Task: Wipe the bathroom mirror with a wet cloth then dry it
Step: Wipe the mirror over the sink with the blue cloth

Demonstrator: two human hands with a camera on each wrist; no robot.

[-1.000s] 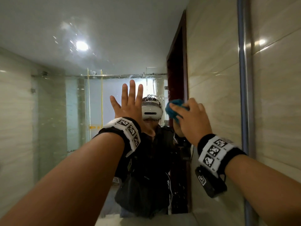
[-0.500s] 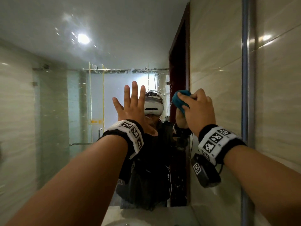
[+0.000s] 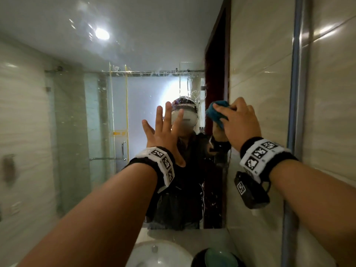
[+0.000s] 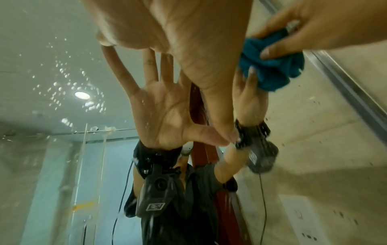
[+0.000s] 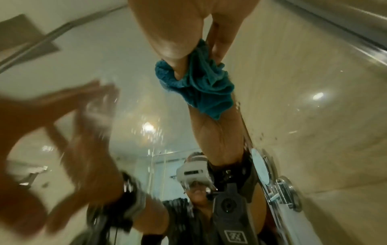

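Note:
The bathroom mirror [image 3: 81,105] fills the wall ahead, its glass speckled with water drops [image 4: 62,73]. My right hand [image 3: 240,122] grips a bunched teal cloth [image 3: 216,112] and presses it on the glass near the mirror's right side. The same cloth [image 5: 201,86] shows crumpled between thumb and fingers in the right wrist view, and again [image 4: 272,66] in the left wrist view. My left hand [image 3: 163,132] is flat on the mirror with fingers spread, to the left of the cloth. Its palm [image 4: 188,33] meets its own reflection.
A metal frame strip [image 3: 296,93] edges the mirror at the right, with tiled wall [image 3: 331,112] beyond it. Below are a white basin [image 3: 159,255] and a dark bowl holding a green one [image 3: 217,257]. A chrome fitting [image 5: 289,194] sits on the wall near my right wrist.
My right hand has carried the cloth slightly up the glass. The view has tilted down, bringing the basin into sight. My left hand stays flat on the mirror.

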